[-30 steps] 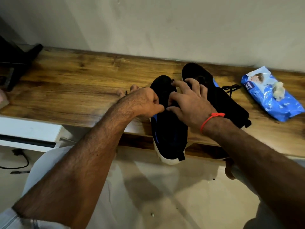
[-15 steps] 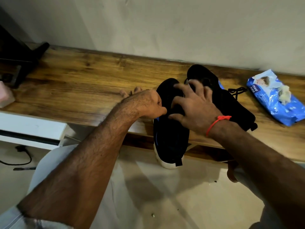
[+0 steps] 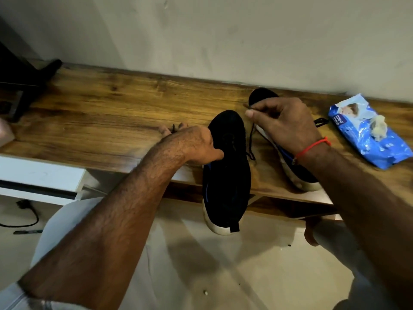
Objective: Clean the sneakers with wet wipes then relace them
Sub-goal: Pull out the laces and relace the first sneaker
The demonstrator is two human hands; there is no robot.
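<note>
Now relacing: left hand [image 3: 192, 144] gripping one black lace end [image 3: 173, 128] beside the near sneaker [image 3: 226, 166], which overhangs the tabletop [image 3: 100, 121] edge; right hand [image 3: 281, 121] pinching the other lace end, raised between both sneakers. Best to even the two lace lengths, pull without twisting, steady the shoe. Wet-wipes pack [image 3: 366, 133] far right.

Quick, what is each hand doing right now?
Left hand: pinches one end of the black lace beside the near sneaker.
Right hand: pinches the other end, raised.
</note>
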